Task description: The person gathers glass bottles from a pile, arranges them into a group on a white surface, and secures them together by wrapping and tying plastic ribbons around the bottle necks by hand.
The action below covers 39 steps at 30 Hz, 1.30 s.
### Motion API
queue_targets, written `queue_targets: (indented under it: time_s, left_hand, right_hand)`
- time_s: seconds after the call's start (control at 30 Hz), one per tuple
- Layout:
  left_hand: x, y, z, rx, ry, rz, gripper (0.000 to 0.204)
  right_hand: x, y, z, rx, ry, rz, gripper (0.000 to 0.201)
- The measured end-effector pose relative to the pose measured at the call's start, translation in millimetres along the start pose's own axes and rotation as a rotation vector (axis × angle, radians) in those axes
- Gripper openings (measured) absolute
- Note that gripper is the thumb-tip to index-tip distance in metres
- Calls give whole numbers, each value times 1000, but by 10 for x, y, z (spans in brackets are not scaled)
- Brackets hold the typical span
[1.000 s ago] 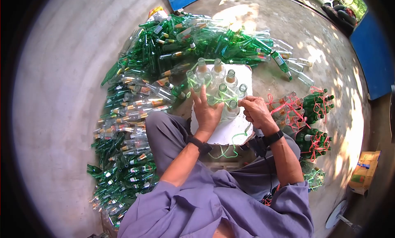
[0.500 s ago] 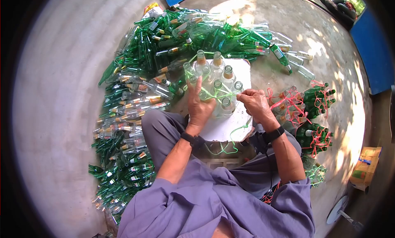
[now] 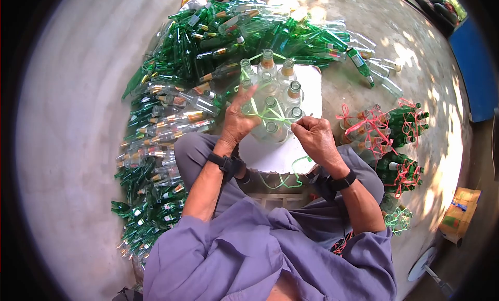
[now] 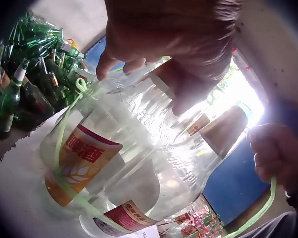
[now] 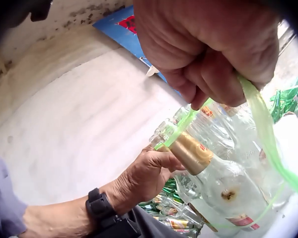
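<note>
Clear glass bottles stand upright in a tight cluster on a white board, with paper labels on their sides. A light green plastic strap runs round the cluster and crosses between the necks. My right hand, at the near right side, pinches the strap between curled fingers and thumb; its tail hangs below the hand. My left hand rests on the bottles at the left, index finger stretched forward along them and thumb across toward the near necks. In the left wrist view its fingers reach over the bottle tops.
Green and clear bottles lie piled beyond the board and down the left. Bundles tied with red strap stand at the right. A cardboard box lies farther right on the floor, and a blue panel is at the far right.
The left hand has shifted left and forward along the bottles, its fingers less spread. The right hand keeps its pinch on the strap and has moved slightly left. The bottles sit higher in view.
</note>
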State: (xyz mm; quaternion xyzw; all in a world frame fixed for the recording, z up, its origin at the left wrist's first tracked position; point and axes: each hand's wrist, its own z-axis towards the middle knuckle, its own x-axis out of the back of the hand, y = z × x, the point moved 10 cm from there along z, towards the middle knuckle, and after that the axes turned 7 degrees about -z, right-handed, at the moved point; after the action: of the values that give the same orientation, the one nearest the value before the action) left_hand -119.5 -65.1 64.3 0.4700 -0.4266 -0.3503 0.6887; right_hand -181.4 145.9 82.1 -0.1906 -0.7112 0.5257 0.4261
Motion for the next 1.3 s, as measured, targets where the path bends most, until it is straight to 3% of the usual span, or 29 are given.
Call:
queue_targets:
  time_s: [0.07,0.13,0.27,0.4,0.43,0.5,0.6,0.87,1.03,1.1,1.3]
  left_hand:
    - [-3,-29,15,-4,-10,-26,86]
    - [21,106,-24,-168,73,172,86]
    - [-8,74,-127,-125,162,57,98]
    - [-12,81,-152,-155,313,270,94]
    - [-26,112,-138,-158,316,271,94]
    - [-45,-103,-94,140,293,256,91]
    - [-64,-23,-99,163,294,195,90]
    - [-52,-74,-53,114,358,233,90]
    - [-44,-152,-41,81,375,265,89]
    - [-63,-74,-19,-33,367,417,88]
    - [-63,-149,5,44,304,313,87]
  right_hand:
    - [-27,-16,-5,7,-7,-12,24]
    - [-3,-35,-17,11,38,23,22]
    - [21,85,-28,-8,41,21,22]
    - [23,95,-31,11,57,-8,22]
    - [23,103,-27,4,59,-10,22]
    - [11,139,-25,6,71,-1,22]
    - [-75,306,-46,-2,71,29,22]
    - [-173,632,-80,-222,-11,237,23]
    - [-99,497,-94,-174,-13,208,23]
    - [-57,423,-93,-133,-15,170,23]
    - [41,431,-83,-86,53,133,22]
